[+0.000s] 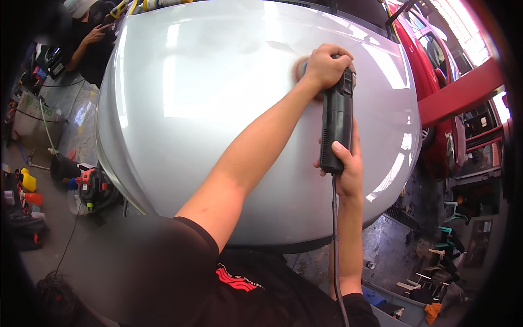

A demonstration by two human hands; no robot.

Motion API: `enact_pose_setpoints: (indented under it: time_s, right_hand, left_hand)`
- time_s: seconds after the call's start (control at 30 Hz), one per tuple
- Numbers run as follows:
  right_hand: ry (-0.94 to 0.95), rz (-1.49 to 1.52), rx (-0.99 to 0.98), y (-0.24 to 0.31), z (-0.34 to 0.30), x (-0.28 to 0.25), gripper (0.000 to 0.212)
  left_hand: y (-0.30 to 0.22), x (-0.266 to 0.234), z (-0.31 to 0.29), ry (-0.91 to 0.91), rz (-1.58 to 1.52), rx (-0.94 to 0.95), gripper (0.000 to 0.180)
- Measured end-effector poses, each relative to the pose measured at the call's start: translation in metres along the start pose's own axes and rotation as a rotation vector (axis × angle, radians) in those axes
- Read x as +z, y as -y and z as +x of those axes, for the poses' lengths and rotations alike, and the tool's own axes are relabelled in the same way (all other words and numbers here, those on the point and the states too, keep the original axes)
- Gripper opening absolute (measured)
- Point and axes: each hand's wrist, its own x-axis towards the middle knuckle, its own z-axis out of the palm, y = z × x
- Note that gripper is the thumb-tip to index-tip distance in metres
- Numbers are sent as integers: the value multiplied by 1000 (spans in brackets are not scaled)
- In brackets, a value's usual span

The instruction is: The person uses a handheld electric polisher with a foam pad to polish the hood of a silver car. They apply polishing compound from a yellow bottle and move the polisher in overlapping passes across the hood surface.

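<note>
A black corded polisher (339, 122) rests with its pad on a silver car hood (218, 125), right of the hood's middle. Over the tool's head my left hand (325, 66) is closed, pressing from above. Farther down, my right hand (347, 163) wraps the rear of the body, its thumb across the top. The round pad (299, 68) shows only in part beside my left hand and looks blurred. From the tool's rear end a black cord (335, 234) runs down along my right forearm.
Another person (90, 43) in dark clothes is at the far left. A red car (425, 60) and a red beam (463, 92) stand on the right. A black and red shop vacuum (91, 185) sits left of the hood, near spray bottles (28, 181). Several stools (452, 238) are at lower right.
</note>
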Motion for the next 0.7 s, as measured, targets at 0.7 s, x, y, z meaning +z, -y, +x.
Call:
enact_pose_setpoints:
  time_s: [0.7]
  right_hand:
    - [-234,-15,-42,-7,13,-51,72]
  left_hand:
    - [23,116,20,201,69,-51,30]
